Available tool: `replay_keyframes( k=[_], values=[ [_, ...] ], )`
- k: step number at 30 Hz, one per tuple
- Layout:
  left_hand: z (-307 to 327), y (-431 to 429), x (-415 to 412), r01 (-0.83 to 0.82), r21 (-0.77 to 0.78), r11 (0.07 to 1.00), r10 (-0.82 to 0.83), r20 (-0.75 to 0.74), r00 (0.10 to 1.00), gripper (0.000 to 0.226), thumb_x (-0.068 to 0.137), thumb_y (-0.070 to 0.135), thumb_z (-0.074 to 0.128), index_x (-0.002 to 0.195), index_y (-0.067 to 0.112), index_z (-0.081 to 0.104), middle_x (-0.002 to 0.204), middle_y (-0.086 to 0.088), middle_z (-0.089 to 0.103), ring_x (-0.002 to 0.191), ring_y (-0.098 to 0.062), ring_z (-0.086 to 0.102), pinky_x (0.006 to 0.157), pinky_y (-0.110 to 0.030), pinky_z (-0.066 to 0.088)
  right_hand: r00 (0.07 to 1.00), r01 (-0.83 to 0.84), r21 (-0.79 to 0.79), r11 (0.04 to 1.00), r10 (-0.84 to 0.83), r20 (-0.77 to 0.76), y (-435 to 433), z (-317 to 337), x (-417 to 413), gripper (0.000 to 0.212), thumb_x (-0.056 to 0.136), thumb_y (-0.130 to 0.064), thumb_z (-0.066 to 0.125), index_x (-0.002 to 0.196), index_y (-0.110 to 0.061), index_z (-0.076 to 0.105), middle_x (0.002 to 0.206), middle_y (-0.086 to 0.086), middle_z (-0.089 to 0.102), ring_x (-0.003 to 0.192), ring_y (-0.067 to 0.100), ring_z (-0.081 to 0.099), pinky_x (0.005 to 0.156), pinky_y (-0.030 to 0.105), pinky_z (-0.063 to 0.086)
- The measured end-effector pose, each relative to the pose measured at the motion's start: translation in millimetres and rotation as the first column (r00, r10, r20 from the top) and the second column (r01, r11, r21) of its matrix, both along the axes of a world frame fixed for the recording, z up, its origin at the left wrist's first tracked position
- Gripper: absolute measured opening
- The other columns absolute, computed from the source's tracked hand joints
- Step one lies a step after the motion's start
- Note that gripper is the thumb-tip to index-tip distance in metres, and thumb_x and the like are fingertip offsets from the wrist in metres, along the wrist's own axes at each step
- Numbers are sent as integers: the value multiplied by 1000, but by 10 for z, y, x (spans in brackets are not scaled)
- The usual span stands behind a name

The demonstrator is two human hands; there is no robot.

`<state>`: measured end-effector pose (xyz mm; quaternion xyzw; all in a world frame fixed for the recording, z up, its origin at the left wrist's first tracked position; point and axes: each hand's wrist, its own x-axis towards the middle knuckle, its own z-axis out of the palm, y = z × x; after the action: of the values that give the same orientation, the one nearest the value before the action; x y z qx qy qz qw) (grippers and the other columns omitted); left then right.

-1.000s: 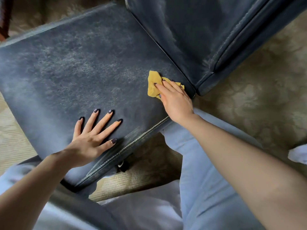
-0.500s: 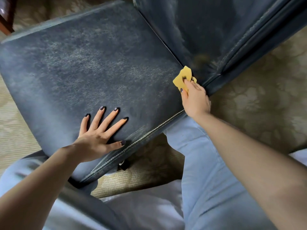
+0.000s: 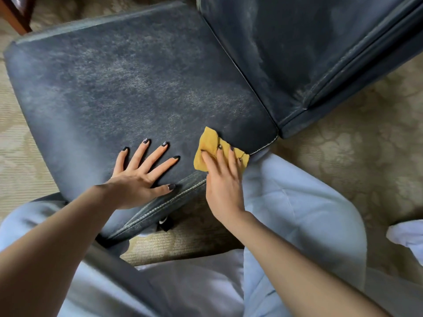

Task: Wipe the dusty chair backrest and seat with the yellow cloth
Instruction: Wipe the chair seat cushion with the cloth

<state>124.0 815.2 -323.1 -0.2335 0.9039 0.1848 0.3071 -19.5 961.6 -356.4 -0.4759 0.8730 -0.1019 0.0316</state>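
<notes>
The right hand (image 3: pixel 223 181) has drawn the cloth (image 3: pixel 211 145) back from the crease under the backrest (image 3: pixel 297 53) toward the near edge of the seat (image 3: pixel 137 88); half a second ago the cloth sat bunched at that crease, and now it lies flatter on the seat's near right corner, just beside the left hand (image 3: pixel 142 177). The right hand presses it down with fingers laid fairly straight across it, not clenched round it; the left hand lies flat, fingers spread, on the near part of the seat and has not shifted, which I take as bracing the chair. The two hands are close but not touching; neither grips anything.

I judge this stroke down the right side of the seat to be about done; the strip by the right seam looks darker, while grey dust lies over the middle and far left of the seat, and pale streaks show on the backrest. Most of the wiping seems left; the next stroke probably needs to start further left, and the left hand sits in that path.
</notes>
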Motion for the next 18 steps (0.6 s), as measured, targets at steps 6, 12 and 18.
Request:
replay_keyframes(
  k=[6, 12, 18],
  values=[
    [21, 3, -7, -20, 21, 1000, 19, 25, 1000, 79, 37, 73, -50, 116, 61, -44, 124, 28, -55, 118, -7, -49, 106, -46, -21, 985, -109, 103, 989, 121, -123, -214, -27, -255, 55, 87, -12, 60, 137, -30, 49, 139, 17, 50, 129, 49, 39, 102, 62, 31],
    [11, -3, -31, -27, 36, 999, 26, 28, 999, 75, 40, 73, -49, 114, 62, -45, 121, 29, -57, 107, -5, -59, 105, -44, -24, 991, -127, 173, 977, 131, -17, -599, 78, -933, 53, 100, -12, 35, 143, -41, 30, 154, 3, 29, 143, 29, 19, 114, 47, 20],
    [-29, -12, -21, -14, 23, 1000, 13, 11, 1000, 73, 48, 72, -45, 119, 60, -42, 126, 28, -55, 108, -5, -60, 91, -35, -36, 998, -58, 259, 964, 66, -23, -759, 147, -1451, 53, 101, -15, 29, 145, -44, 24, 156, -3, 25, 143, 24, 15, 115, 46, 15]
  ],
)
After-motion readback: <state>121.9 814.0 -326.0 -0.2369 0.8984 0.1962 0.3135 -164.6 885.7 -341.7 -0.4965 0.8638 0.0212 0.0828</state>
